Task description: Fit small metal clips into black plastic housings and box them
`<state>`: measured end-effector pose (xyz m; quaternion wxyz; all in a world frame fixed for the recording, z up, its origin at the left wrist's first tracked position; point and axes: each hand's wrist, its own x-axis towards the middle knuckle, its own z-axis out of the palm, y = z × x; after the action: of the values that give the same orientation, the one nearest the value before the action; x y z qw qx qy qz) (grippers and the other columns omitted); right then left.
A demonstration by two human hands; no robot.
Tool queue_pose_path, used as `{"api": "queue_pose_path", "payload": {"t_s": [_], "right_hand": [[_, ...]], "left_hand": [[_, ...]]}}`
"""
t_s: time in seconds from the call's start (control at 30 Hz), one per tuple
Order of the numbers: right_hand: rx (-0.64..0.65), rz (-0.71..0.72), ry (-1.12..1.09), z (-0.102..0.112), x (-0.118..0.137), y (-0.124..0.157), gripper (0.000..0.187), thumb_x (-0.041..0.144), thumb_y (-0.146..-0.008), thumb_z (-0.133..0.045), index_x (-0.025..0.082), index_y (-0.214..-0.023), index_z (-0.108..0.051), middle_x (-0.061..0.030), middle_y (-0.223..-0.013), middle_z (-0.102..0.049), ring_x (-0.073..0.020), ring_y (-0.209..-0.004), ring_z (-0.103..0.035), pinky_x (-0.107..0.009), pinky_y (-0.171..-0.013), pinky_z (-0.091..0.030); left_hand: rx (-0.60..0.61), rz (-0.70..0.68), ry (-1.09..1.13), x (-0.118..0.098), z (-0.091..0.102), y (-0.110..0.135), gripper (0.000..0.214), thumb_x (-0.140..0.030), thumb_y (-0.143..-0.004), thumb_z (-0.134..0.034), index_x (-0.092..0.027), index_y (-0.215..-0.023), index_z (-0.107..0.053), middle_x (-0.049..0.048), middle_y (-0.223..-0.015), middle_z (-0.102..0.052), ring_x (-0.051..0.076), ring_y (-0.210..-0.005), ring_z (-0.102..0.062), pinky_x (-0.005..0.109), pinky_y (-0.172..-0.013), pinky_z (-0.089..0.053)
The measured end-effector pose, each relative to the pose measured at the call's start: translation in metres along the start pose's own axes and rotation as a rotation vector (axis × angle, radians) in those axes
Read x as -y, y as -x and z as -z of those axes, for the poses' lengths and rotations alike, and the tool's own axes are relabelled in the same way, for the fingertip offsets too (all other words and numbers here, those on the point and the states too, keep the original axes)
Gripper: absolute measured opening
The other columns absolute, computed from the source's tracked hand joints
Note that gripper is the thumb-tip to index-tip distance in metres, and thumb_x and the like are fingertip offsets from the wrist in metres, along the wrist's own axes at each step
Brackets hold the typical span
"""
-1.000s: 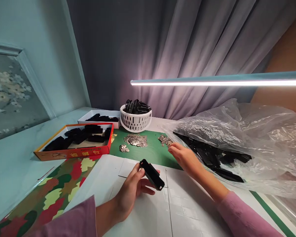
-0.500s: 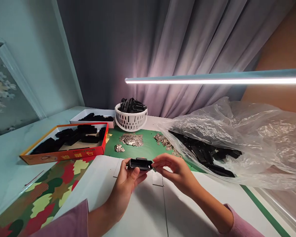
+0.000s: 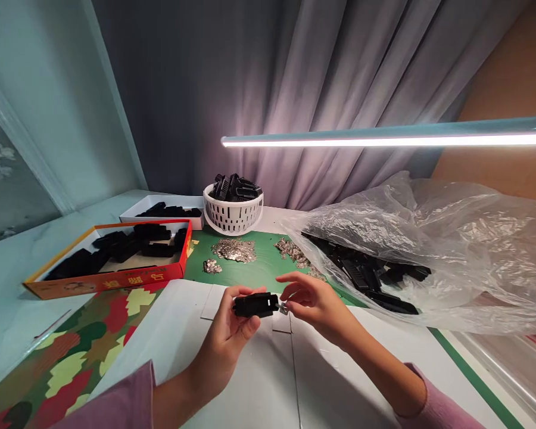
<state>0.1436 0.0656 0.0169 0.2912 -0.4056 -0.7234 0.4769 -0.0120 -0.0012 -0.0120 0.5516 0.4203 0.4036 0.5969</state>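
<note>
While the left hand (image 3: 223, 339) clamps a black plastic casing (image 3: 254, 305) between thumb and fingers, the right hand (image 3: 317, 304) pinches a small metal piece (image 3: 283, 308) at the casing's right end. Both hands are over a white card sheet (image 3: 259, 381), with open room on it toward the wearer. The sheet's far edge meets a green mat (image 3: 259, 280), which carries heaps of metal scraps (image 3: 234, 251). A red-rimmed box of black parts (image 3: 107, 285) sits left of the mat, and a white slotted basket (image 3: 232, 217) stands at its far edge. A clear plastic bag (image 3: 429, 238) overlaps the mat's right side, near the right hand.
</note>
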Motion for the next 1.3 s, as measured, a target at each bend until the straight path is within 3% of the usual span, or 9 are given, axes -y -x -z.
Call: {"api": "queue_pose_path", "payload": {"t_s": [0.27, 0.5, 0.9, 1.0, 1.1, 1.3], "right_hand": [[-0.035, -0.008, 0.109, 0.000, 0.002, 0.002, 0.027, 0.006, -0.061, -0.046, 0.011, -0.086, -0.053, -0.0009, -0.066, -0.057, -0.0077, -0.056, -0.052, -0.019, -0.056, -0.044], [-0.059, 0.048, 0.196, -0.005, 0.003, 0.006, 0.029, 0.003, -0.059, -0.045, 0.012, -0.085, -0.053, 0.0008, -0.063, -0.055, -0.0078, -0.054, -0.050, -0.020, -0.056, -0.044], [-0.150, 0.083, 0.091, -0.010, 0.002, 0.008, 0.027, 0.004, -0.058, -0.045, 0.014, -0.082, -0.054, 0.0013, -0.062, -0.053, -0.0092, -0.057, -0.049, -0.023, -0.059, -0.042], [-0.143, 0.062, -0.025, -0.011, -0.004, 0.005, 0.021, 0.013, -0.060, -0.050, 0.013, -0.082, -0.052, -0.0001, -0.065, -0.054, -0.0095, -0.059, -0.050, -0.023, -0.060, -0.042], [-0.108, 0.021, -0.170, -0.014, -0.014, 0.001, 0.027, 0.029, -0.065, -0.054, 0.013, -0.086, -0.048, -0.0023, -0.072, -0.053, -0.0097, -0.064, -0.051, -0.021, -0.060, -0.043], [-0.007, -0.026, -0.322, -0.035, -0.016, 0.009, 0.040, 0.049, -0.079, -0.033, 0.012, -0.067, -0.044, -0.0026, -0.058, -0.048, -0.0099, -0.055, -0.049, -0.023, -0.053, -0.043]], "left_hand": [[0.130, -0.062, -0.163, -0.007, 0.000, 0.005, 0.021, -0.021, -0.077, -0.052, -0.023, -0.097, -0.049, 0.0053, -0.108, -0.052, 0.021, -0.102, -0.045, 0.031, -0.089, -0.032], [0.140, -0.053, -0.213, -0.005, 0.000, 0.005, 0.021, -0.024, -0.076, -0.053, -0.023, -0.097, -0.049, 0.0057, -0.111, -0.051, 0.022, -0.103, -0.045, 0.033, -0.089, -0.033], [0.185, -0.007, -0.271, -0.001, 0.005, 0.006, 0.021, -0.023, -0.069, -0.062, -0.023, -0.083, -0.045, 0.0047, -0.110, -0.053, 0.018, -0.100, -0.049, 0.029, -0.082, -0.037], [0.174, -0.042, -0.244, 0.003, 0.007, 0.005, 0.022, -0.020, -0.068, -0.062, -0.023, -0.080, -0.045, 0.0034, -0.108, -0.054, 0.017, -0.099, -0.050, 0.027, -0.081, -0.038], [0.152, -0.094, -0.215, 0.004, 0.007, 0.005, 0.021, -0.015, -0.069, -0.061, -0.023, -0.079, -0.044, 0.0019, -0.108, -0.054, 0.016, -0.102, -0.048, 0.027, -0.083, -0.038], [0.157, -0.269, -0.157, 0.003, 0.003, 0.007, 0.027, -0.010, -0.066, -0.062, -0.025, -0.079, -0.044, -0.0036, -0.106, -0.055, 0.012, -0.091, -0.055, 0.020, -0.073, -0.045]]}}
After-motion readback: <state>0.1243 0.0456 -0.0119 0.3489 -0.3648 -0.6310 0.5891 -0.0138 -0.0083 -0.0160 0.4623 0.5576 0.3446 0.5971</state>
